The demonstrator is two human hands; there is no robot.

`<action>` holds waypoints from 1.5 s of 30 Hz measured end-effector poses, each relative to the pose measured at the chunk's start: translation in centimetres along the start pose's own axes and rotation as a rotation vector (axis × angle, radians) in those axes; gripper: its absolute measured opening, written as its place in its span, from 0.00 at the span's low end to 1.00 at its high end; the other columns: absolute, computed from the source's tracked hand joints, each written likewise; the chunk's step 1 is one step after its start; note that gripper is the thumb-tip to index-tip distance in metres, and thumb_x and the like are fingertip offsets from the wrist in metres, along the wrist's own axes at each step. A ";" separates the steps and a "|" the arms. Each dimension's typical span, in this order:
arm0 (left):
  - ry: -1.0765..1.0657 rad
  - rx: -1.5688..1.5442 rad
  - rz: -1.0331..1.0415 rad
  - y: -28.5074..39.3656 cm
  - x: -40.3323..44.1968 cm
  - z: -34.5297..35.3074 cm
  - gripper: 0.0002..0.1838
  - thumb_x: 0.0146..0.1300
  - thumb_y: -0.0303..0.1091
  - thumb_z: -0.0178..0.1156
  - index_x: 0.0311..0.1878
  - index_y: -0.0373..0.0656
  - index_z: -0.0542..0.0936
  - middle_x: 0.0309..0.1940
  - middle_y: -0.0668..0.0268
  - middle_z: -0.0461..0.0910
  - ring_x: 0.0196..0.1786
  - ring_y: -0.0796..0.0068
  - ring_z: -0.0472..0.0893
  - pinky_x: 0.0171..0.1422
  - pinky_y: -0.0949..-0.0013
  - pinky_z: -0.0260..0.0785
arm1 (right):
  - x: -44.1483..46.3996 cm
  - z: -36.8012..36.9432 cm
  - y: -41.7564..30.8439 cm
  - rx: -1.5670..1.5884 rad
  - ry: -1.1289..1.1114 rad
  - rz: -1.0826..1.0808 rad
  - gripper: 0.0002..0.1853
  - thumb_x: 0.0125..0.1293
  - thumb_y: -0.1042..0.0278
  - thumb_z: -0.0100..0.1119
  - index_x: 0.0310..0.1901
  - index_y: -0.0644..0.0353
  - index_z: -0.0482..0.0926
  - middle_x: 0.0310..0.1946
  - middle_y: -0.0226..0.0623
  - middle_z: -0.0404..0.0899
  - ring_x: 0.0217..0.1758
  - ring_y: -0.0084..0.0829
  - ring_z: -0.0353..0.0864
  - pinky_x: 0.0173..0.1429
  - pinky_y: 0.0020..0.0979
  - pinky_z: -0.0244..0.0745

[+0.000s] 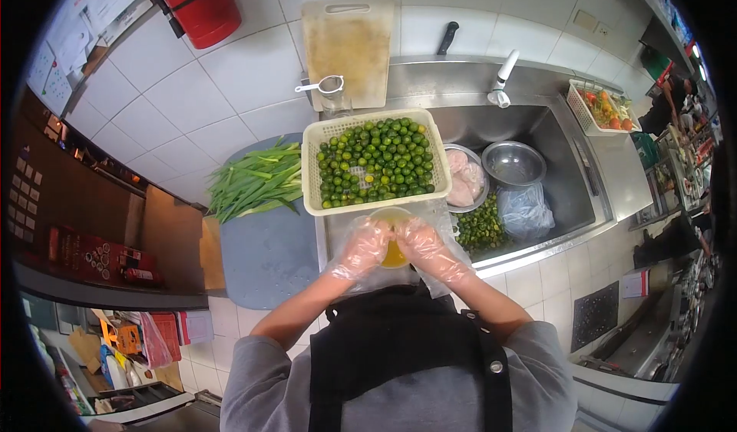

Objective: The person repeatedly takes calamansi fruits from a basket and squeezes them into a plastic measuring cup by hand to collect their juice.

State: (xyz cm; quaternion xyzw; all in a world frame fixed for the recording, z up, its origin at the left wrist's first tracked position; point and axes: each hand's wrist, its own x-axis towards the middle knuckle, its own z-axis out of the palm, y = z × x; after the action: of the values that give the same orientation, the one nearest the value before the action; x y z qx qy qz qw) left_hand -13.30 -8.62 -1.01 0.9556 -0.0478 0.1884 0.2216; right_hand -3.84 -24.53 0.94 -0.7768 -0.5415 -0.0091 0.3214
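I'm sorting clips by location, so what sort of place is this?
Probably a restaurant or other commercial kitchen: there is a large metal sink, a cutting board against the tiled wall, and a big basket of small green fruit.

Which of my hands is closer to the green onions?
Left. In view, your left hand is below and right of the green onions; your right hand is farther right, beside it.

A round container (391, 215), open-topped and partly filled with yellow liquid (394, 260), sits just in front of a rectangular, cream, perforated basket (384, 201) bearing small, glossy, mainly green citrus fruits (393, 142).
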 end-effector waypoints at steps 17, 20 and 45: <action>0.061 0.073 0.056 1.9 0.1 -3.2 0.07 0.52 0.26 0.58 0.36 0.40 0.75 0.32 0.52 0.76 0.37 0.45 0.75 0.42 0.47 0.68 | -1.7 2.4 -0.1 -0.119 0.044 -0.057 0.11 0.64 0.71 0.56 0.46 0.64 0.79 0.39 0.48 0.82 0.44 0.47 0.82 0.52 0.45 0.78; 0.109 0.017 0.045 2.1 0.6 -3.6 0.07 0.50 0.25 0.58 0.34 0.40 0.74 0.30 0.53 0.75 0.36 0.45 0.74 0.40 0.47 0.66 | -0.3 0.8 -1.6 0.125 0.088 0.117 0.10 0.63 0.69 0.58 0.43 0.63 0.80 0.38 0.48 0.82 0.44 0.47 0.83 0.52 0.45 0.78; 0.068 0.017 0.170 -1.3 3.6 -4.6 0.09 0.60 0.34 0.59 0.41 0.42 0.81 0.39 0.55 0.82 0.44 0.49 0.80 0.51 0.52 0.73 | 0.8 -2.6 -1.1 -0.217 -0.044 0.130 0.09 0.59 0.68 0.59 0.39 0.63 0.77 0.34 0.47 0.80 0.41 0.48 0.82 0.49 0.47 0.78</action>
State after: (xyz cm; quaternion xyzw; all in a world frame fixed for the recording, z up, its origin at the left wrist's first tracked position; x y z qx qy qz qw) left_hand -11.33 -5.42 3.66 0.9429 -0.1193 0.2394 0.1983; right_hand -3.57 -24.97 3.83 -0.8404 -0.4928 -0.0297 0.2235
